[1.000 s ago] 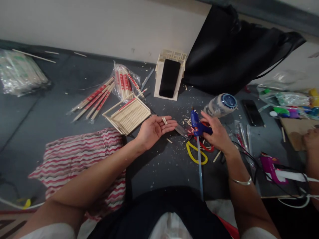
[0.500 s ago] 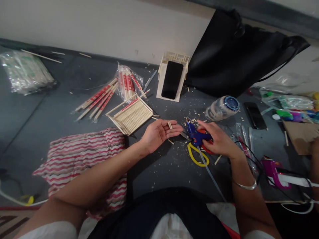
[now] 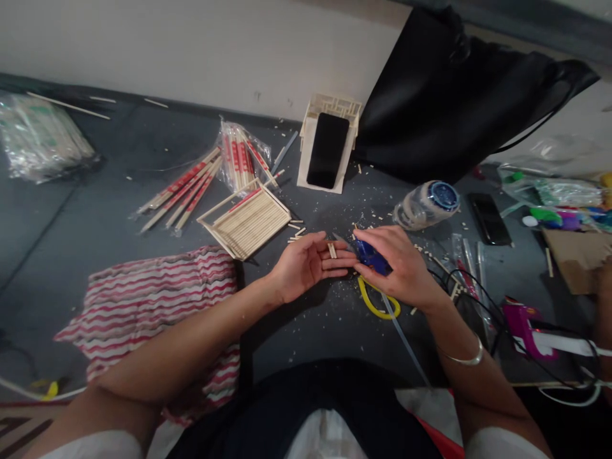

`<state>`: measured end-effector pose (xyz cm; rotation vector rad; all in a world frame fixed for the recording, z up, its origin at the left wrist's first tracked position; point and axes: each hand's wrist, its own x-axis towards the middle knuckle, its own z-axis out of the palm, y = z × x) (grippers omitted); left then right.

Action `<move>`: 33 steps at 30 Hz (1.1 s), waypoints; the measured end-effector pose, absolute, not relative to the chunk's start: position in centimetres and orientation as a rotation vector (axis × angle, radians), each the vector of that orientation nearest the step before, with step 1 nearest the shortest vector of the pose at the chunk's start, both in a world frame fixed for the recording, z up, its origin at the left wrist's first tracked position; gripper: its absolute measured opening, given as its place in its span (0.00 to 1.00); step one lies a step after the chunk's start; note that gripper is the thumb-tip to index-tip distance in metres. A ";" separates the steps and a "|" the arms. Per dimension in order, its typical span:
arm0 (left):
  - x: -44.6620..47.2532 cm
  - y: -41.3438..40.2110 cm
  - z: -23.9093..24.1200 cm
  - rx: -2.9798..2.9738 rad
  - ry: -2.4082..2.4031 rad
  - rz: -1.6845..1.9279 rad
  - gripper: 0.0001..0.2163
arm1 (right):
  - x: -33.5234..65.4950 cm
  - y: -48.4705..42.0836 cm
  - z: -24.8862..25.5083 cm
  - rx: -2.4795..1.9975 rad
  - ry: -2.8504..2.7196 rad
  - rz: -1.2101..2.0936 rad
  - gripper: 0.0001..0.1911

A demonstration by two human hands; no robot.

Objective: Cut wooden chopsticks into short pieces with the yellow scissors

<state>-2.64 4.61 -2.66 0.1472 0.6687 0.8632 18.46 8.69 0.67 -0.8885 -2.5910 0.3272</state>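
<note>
My left hand (image 3: 306, 264) is palm up with its fingers stretched out. Short wooden stick pieces (image 3: 332, 250) lie across those fingers. My right hand (image 3: 399, 264) is wrapped over a blue hot glue gun (image 3: 371, 256), hiding most of it; a clear glue stick (image 3: 404, 344) trails from its rear. Under the gun lie scissors with a yellow handle loop (image 3: 368, 303), mostly covered. Left of my hands, a small tray-like frame of wooden sticks (image 3: 251, 220) rests on the table, with several cut stick pieces (image 3: 296, 231) beside it.
Red-labelled stick packs (image 3: 184, 185) lie behind the frame. A phone (image 3: 327, 150) leans on a stick-built stand at the back. A plastic jar (image 3: 423, 207), black bag (image 3: 454, 108) and second phone (image 3: 490, 218) are to the right. Striped cloth (image 3: 157, 306) lies front left.
My right hand has moved left and closed over the glue gun, its fingertips now near my left fingers. My left hand has shifted slightly right, with the stick pieces still on it.
</note>
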 end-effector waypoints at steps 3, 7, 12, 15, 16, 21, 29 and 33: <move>-2.8 4.5 -2.9 0.168 0.657 0.836 0.21 | 17.7 8.8 0.1 -0.857 -2.610 0.348 0.24; -2.7 4.3 -3.3 0.193 0.614 0.806 0.21 | 17.5 8.7 -0.7 -0.840 -2.614 0.430 0.24; -2.4 4.1 -3.5 0.237 0.609 0.794 0.18 | 17.2 8.5 -1.4 -0.818 -2.591 0.443 0.21; -2.3 4.1 -3.6 0.250 0.620 0.805 0.16 | 17.0 8.4 -1.6 -0.809 -2.588 0.432 0.18; -2.2 4.0 -3.7 0.254 0.618 0.805 0.16 | 17.0 8.4 -1.7 -0.809 -2.589 0.432 0.18; -2.1 3.9 -4.0 0.273 0.604 0.820 0.15 | 16.9 8.4 -1.9 -0.827 -2.592 0.477 0.16; -1.8 3.9 -3.8 0.279 0.618 0.861 0.14 | 16.8 8.4 -2.2 -0.822 -2.561 0.482 0.14; -1.6 3.9 -3.5 0.276 0.644 0.881 0.16 | 16.7 8.4 -2.3 -0.814 -2.554 0.491 0.13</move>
